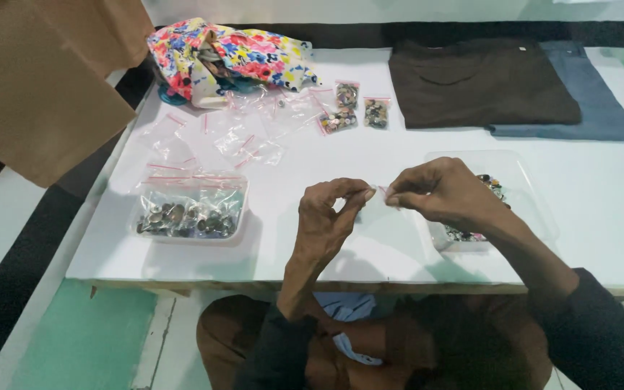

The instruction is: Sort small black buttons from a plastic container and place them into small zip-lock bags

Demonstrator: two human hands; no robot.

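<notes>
Both top corners of a small clear bag [378,204] are pinched, held level between the left hand [330,213] and right hand [442,193], the bag hanging below the fingertips.

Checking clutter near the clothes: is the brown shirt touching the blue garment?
Touching. The head view shows the brown shirt lying partly over the blue garment, with its right edge overlapping it and no gap between them.

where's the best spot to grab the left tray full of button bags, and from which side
Judging by its pose, take the left tray by its near long rim, from the person's side. That edge is bare and faces the table front, while filled bags pile over the far rim. Both hands, left hand and right hand, are busy pinching a small bag.
</notes>
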